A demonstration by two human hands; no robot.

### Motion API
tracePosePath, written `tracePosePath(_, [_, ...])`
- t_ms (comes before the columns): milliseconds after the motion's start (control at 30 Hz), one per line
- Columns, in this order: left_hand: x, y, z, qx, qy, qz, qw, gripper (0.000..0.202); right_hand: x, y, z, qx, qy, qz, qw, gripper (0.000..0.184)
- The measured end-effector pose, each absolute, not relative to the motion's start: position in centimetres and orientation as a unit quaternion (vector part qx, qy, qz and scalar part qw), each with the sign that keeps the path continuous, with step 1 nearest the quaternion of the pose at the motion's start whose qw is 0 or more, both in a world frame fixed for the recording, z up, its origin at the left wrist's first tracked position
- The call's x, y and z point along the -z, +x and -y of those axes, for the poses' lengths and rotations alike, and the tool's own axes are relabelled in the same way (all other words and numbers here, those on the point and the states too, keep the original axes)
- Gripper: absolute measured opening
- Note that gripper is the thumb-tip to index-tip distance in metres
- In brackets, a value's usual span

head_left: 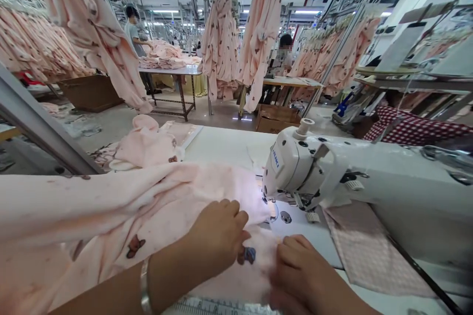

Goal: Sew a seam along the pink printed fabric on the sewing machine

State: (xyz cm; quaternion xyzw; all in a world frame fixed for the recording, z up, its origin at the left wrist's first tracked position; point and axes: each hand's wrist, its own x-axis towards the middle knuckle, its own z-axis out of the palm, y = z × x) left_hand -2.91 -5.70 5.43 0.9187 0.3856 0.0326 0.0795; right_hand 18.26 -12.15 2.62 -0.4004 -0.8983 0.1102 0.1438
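Left hand (218,236): fingers curled, pressing down on fabric (148,206). Right hand (299,268): pinching the fabric's near edge. Fabric: pale pink, small bear prints (one beside the left fingers), bunched on table (225,145) before sewing machine (332,172).

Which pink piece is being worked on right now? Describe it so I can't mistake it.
Start at the white sewing machine. The pale pink bear-print fabric lies spread left of its needle, under the left hand and right hand. Unlike the folded pink bundle behind, it is flat and hand-held.
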Motion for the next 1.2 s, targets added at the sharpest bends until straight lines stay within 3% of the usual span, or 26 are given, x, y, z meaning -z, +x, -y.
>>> tracePosePath(167, [-3.4,-0.8,4.2,-0.022,0.923,-0.373,0.095,0.021,-1.9,19.3,10.7,-0.082,-0.432,0.887,0.139,0.017])
tracePosePath(267, [-2.7,-1.0,3.3,-0.038,0.9,-0.407,0.155,0.018,-0.8,20.4,9.2,0.004,-0.453,0.883,0.124,0.03])
tracePosePath(400, [-2.1,-1.3,2.4,-0.109,0.869,-0.421,0.236,0.01,-0.2,21.2,8.1,0.036,-0.477,0.871,0.112,0.026])
tracePosePath(533, [-0.7,-1.8,3.2,-0.209,0.917,-0.321,0.11,0.01,0.5,21.8,8.2,0.019,-0.514,0.849,0.121,0.018])
tracePosePath(633, [0.2,-2.6,4.2,-0.173,0.961,-0.214,0.015,0.009,1.1,22.1,8.3,0.022,-0.527,0.841,0.12,0.019])
tracePosePath(833, [-1.7,-2.7,4.1,-0.086,0.948,-0.287,0.11,0.009,0.7,22.1,8.1,0.015,-0.528,0.838,0.136,0.017])
tracePosePath(967, [-2.5,-1.2,3.4,-0.034,0.939,-0.326,0.101,0.01,0.6,22.3,8.1,0.021,-0.514,0.84,0.171,0.017])
tracePosePath(1200, [-1.5,-1.1,2.8,-0.084,0.946,-0.304,0.077,0.007,0.1,20.7,8.9,-0.02,-0.409,0.894,0.18,0.023])
